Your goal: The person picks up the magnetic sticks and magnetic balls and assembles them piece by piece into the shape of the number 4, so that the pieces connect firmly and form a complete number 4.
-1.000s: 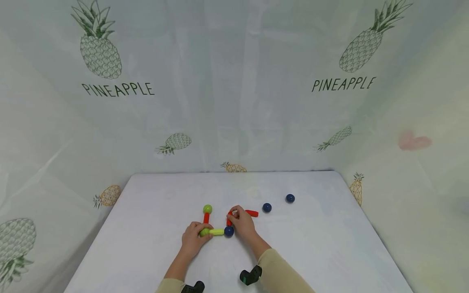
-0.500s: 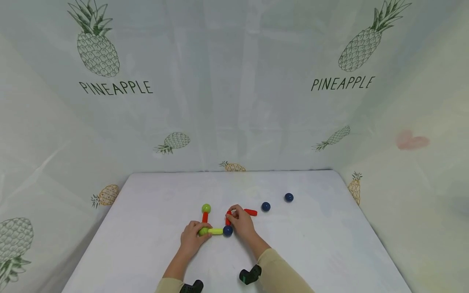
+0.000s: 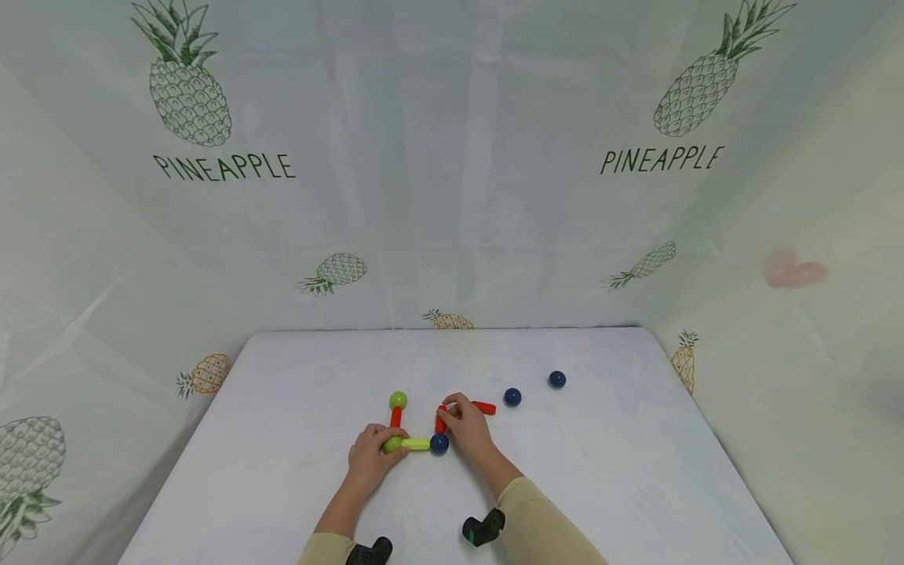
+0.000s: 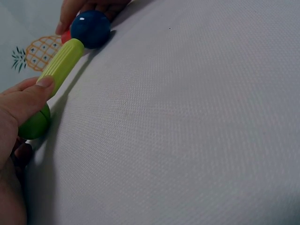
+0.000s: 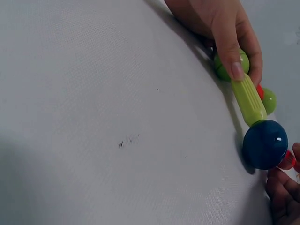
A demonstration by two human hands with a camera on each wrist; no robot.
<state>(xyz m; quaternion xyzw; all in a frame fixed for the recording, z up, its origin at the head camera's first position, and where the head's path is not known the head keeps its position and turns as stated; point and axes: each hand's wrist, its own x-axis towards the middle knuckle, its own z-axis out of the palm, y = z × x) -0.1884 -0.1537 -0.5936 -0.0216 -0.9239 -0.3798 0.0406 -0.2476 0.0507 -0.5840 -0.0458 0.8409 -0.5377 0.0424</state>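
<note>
My left hand (image 3: 369, 457) grips the joint of a near green ball (image 3: 391, 445) and a yellow-green rod (image 4: 63, 65), thumb on the rod. From that ball a red rod (image 3: 396, 417) leads away to another green ball (image 3: 399, 399). At the yellow-green rod's right end sits a blue ball (image 5: 265, 144). A second red rod (image 3: 441, 421) meets this blue ball on its far side, pinched between the thumb and fingers of my right hand (image 3: 468, 430). The right wrist view shows the red rod only partly, behind the blue ball.
A loose red rod (image 3: 485, 408) lies just beyond my right hand. Two blue balls, a nearer one (image 3: 512, 397) and a farther one (image 3: 557, 380), rest to its right on the white table (image 3: 636, 471). A pineapple-print cloth (image 3: 424, 196) hangs around the table.
Both hands keep their hold on the rods and balls in about the same place. The whole head view has shifted slightly; the loose pieces have not moved on the table.
</note>
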